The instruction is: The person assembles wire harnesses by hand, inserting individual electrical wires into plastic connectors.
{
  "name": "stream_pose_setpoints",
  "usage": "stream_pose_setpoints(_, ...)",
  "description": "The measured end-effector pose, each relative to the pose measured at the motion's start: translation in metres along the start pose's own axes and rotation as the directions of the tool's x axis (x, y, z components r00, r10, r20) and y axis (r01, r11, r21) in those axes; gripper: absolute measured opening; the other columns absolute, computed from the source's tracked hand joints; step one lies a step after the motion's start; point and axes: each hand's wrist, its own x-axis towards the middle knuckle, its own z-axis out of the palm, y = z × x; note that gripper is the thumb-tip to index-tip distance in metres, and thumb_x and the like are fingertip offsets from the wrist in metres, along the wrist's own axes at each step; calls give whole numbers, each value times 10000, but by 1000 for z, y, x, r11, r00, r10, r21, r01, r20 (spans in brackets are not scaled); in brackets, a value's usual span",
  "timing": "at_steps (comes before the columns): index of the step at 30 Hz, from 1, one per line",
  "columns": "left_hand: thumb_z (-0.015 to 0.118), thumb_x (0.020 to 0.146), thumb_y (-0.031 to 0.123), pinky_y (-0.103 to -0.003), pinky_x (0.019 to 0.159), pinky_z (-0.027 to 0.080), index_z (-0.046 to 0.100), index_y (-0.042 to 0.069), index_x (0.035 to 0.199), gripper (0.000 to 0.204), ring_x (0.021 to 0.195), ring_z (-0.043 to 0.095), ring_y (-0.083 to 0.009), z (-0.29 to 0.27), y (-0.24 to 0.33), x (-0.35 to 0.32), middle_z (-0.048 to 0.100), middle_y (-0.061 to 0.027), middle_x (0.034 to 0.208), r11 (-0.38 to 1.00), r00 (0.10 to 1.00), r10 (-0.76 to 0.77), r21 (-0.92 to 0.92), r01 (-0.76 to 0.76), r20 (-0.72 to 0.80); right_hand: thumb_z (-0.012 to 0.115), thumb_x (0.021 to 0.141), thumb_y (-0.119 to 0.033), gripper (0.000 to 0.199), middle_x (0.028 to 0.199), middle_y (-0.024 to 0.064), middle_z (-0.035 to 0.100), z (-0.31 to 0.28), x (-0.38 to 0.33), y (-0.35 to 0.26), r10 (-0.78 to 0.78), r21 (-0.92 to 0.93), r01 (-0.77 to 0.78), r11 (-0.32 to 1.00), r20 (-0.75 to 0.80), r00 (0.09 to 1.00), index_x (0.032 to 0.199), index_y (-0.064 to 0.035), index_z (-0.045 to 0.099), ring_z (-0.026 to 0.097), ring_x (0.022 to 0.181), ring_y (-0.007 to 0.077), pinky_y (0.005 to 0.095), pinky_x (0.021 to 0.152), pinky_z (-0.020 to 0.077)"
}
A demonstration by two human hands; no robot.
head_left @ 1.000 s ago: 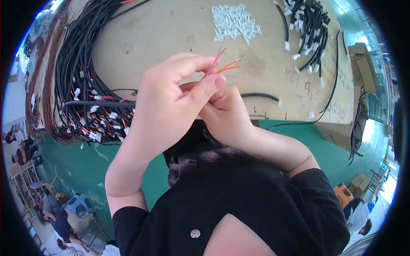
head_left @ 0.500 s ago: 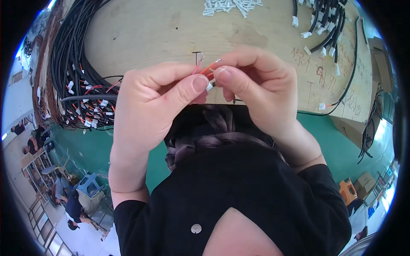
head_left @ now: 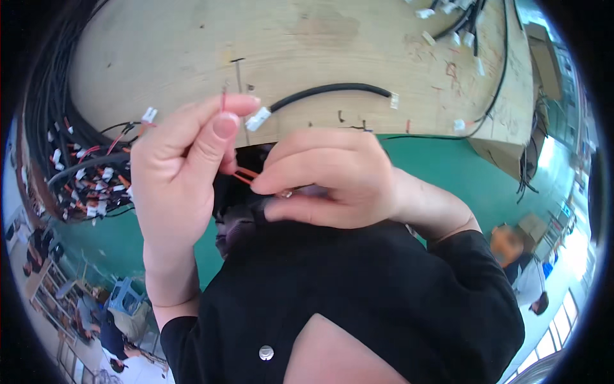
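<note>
Left hand pinches red wire between thumb and forefinger, right hand pinches orange wires spanning the gap between hands, black cable lying just beyond on wooden tabletop's near side.

On my feed, the left hand hides the lower part of the pink wire; the right hand covers part of the orange wires. The top edge crops the black cables; an orange stool blurs.
</note>
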Motion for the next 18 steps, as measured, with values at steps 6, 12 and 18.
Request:
stream_pose_setpoints(6, 490, 856, 130, -184, 509, 343, 580, -22, 989, 221, 531, 437, -55, -2, -21, 6, 501, -19, 589, 977, 984, 134, 153, -151, 115, 668, 651, -50, 252, 820, 76, 569, -57, -26, 13, 247, -654, -369, 660, -275, 929, 890, -32, 589, 551, 685, 167, 253, 603, 434)
stream_pose_setpoints(12, 467, 864, 111, -178, 553, 366, 527, -37, 922, 170, 584, 488, -60, -1, -15, 0, 526, -36, 611, 994, 992, 18, -114, -4, 122, 631, 684, -80, 195, 848, 94, 536, -71, -44, 7, 418, -808, -494, 321, -347, 840, 848, -13, 549, 530, 716, 227, 272, 632, 420)
stream_pose_setpoints(18, 569, 793, 138, -183, 597, 388, 553, -21, 800, 161, 622, 508, -92, 3, -2, -10, 565, -59, 713, 951, 995, -71, -297, 90, 74, 562, 765, -37, 94, 758, 56, 563, -31, 3, -2, 743, -18, -800, 599, -358, 565, 845, 9, 543, 511, 608, 95, 193, 544, 408)
